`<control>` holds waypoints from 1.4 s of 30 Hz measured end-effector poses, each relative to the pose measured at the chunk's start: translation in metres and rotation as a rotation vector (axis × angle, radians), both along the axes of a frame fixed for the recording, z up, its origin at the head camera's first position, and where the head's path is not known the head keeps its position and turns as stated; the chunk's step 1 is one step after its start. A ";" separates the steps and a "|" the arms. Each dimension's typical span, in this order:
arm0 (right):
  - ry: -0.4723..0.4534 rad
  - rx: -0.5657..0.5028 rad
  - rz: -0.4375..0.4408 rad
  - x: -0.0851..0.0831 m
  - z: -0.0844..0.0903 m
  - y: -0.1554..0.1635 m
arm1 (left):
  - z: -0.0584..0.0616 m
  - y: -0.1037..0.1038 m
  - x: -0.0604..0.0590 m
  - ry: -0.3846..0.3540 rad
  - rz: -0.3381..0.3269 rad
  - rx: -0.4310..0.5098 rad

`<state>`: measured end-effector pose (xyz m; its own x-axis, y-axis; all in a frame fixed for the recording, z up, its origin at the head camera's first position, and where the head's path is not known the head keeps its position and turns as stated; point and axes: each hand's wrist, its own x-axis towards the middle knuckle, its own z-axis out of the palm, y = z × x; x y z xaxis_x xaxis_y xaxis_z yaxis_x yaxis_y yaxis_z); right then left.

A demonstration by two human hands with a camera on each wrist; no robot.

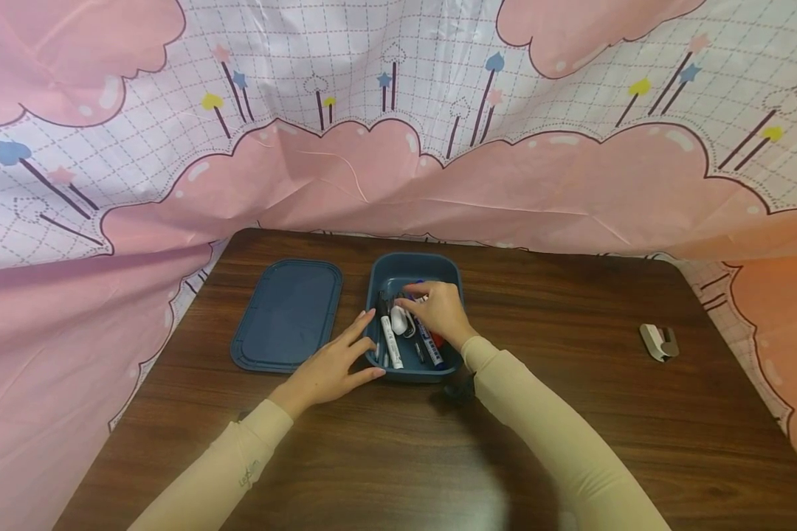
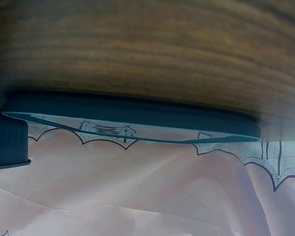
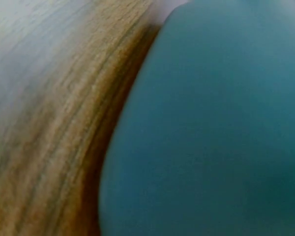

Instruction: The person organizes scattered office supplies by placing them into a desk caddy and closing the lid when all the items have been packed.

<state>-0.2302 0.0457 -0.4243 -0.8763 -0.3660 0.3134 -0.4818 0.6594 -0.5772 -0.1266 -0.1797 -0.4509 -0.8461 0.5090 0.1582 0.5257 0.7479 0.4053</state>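
Note:
An open blue box (image 1: 453, 274) stands mid-table and holds a white marker (image 1: 392, 345), a blue-labelled marker (image 1: 430, 346), a small white object (image 1: 398, 319) and something red (image 1: 437, 340). My right hand (image 1: 437, 307) reaches into the box, fingers curled round the blue-labelled marker's far end. My left hand (image 1: 342, 359) lies flat on the table, straight fingers touching the box's left front corner. The box's blue lid (image 1: 287, 313) lies flat to the left. The left wrist view shows the lid's edge (image 2: 132, 115). The right wrist view shows only the blurred box wall (image 3: 211, 137).
The brown wooden table (image 1: 571, 413) is backed and flanked by a pink and white patterned cloth (image 1: 398, 177). A small grey stapler-like object (image 1: 659, 341) lies near the right edge. Something small and dark (image 1: 457, 392) sits just in front of the box.

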 end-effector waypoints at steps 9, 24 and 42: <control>-0.054 -0.025 -0.044 -0.002 0.012 0.006 | 0.002 0.001 0.000 -0.012 0.010 -0.008; -0.019 -0.054 -0.048 -0.011 0.030 0.030 | 0.002 0.000 0.000 -0.001 0.007 0.010; 0.086 -0.125 -0.182 -0.025 0.066 0.084 | 0.002 0.001 0.001 -0.007 0.007 0.007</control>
